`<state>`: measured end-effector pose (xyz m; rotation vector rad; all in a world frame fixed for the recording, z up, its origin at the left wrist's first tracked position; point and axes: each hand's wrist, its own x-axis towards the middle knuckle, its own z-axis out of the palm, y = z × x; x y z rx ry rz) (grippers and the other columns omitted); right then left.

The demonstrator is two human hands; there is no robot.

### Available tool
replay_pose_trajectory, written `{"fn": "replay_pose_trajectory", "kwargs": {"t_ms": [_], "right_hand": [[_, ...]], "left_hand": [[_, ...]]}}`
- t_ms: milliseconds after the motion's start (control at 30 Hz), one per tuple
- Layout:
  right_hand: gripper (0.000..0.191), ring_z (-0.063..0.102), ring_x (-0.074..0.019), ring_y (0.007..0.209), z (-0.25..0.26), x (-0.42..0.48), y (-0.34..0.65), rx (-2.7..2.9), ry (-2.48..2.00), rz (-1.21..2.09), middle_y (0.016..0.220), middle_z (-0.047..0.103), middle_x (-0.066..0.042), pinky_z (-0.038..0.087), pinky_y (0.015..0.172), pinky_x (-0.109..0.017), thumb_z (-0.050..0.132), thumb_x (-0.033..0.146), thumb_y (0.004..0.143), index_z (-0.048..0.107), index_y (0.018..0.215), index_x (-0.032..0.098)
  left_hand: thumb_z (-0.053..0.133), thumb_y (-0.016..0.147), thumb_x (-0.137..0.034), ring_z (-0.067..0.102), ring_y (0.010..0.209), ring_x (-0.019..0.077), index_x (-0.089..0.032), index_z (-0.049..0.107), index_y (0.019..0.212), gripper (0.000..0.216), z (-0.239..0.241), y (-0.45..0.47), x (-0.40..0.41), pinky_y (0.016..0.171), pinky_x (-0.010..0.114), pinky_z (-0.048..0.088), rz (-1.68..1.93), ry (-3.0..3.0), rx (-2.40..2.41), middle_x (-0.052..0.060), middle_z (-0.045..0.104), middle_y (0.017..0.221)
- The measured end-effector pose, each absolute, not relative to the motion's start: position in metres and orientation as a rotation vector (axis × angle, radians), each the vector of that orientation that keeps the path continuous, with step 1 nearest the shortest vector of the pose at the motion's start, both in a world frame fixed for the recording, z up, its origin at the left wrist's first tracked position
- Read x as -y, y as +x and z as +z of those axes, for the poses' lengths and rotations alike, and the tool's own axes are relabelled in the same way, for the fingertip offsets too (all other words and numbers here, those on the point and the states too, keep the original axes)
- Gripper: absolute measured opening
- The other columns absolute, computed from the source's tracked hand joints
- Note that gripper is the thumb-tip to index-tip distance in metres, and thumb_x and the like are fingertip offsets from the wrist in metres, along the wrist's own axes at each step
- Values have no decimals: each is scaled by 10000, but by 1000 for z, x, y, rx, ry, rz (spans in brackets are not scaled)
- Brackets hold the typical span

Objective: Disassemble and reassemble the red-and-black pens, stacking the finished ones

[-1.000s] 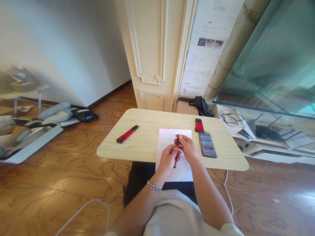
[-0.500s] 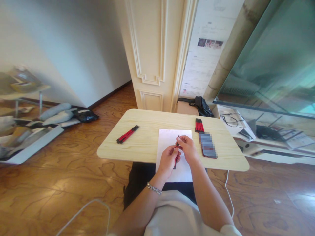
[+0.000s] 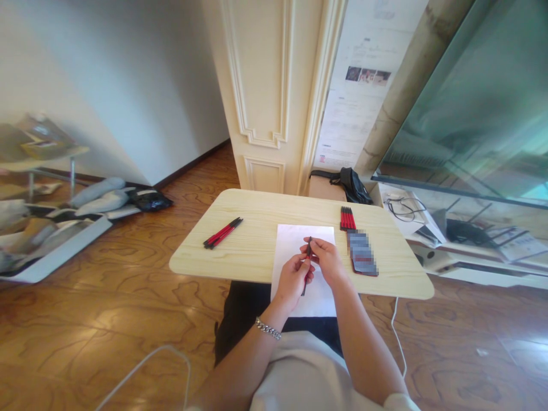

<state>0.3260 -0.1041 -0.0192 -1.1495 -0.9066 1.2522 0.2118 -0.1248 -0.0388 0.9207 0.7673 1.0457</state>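
Note:
Both hands hold one red and black pen above a white sheet of paper on a small light wooden table. My left hand is wrapped round the pen's lower part. My right hand pinches its upper end. The pen stands nearly upright, mostly hidden by the fingers. A few red and black pens lie on the table's left side. A row of several more pens lies at the back right.
A dark flat object, blurred out, lies right of the paper. A black bag sits behind the table by a cream panelled pillar. Cushions and a tray lie on the wooden floor at left. A low shelf with cables stands right.
My right hand's fingers have shifted slightly on the pen's upper end. Both hands stay over the paper in nearly the same place.

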Motion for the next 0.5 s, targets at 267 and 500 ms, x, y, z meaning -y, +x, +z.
{"fn": "replay_pose_trajectory", "kwargs": {"t_ms": [267,500], "right_hand": [[388,604,-148,679,-24,104,327,908,-1246,1110,752,666,-33,464,658,-283,693,459,695,620,960,187],[403,623,-169,736,-22,104,327,962,-1261,1126,849,688,-61,465,662,-298,641,485,734,638,1017,198]], "left_hand": [[598,803,-404,517,523,86,-143,598,984,317,-37,212,125,483,215,384,1063,925,-775,7,574,681],[579,821,-405,512,527,82,-147,601,1014,323,-37,212,126,487,213,383,1082,953,-777,7,572,685]]}}
